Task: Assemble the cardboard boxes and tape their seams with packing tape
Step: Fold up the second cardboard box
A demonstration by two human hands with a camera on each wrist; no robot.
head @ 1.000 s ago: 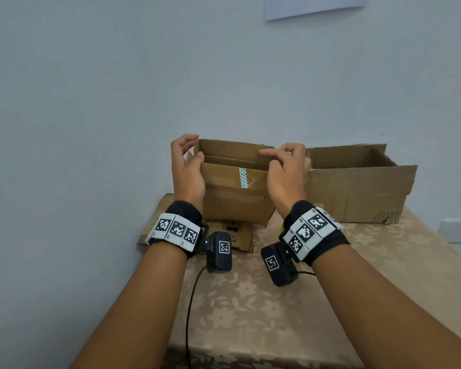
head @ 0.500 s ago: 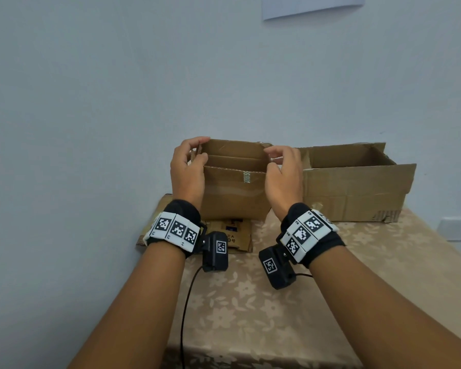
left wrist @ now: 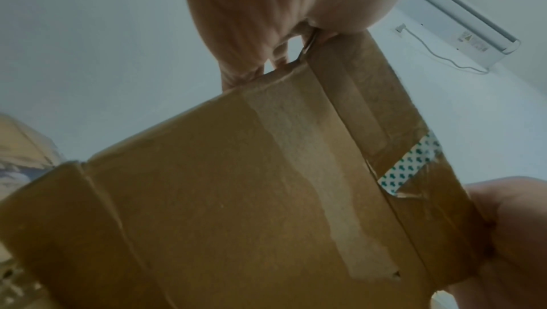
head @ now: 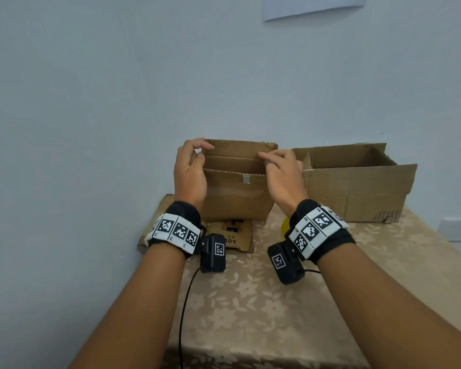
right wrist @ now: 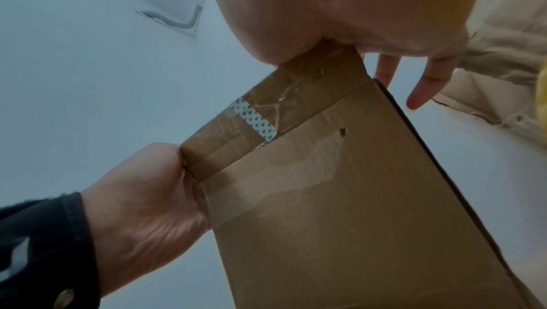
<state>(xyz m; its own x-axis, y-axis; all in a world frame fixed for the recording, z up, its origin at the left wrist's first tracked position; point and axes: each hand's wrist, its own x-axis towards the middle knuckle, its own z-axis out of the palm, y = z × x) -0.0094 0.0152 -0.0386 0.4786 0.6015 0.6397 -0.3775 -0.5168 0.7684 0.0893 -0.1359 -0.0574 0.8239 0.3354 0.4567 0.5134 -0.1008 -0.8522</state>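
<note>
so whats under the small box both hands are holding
A flattened cardboard piece with printed marks lies on the table under the small box. The box and left hand hide its far part.

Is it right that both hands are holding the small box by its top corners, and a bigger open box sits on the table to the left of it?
Not quite: in the head view the bigger open box sits to the right of the small box, not the left. The left hand and right hand do hold its top corners.

Head view looks down over both arms; wrist views, close beneath, apparently face upward; all share the box (head: 237, 193).
</note>
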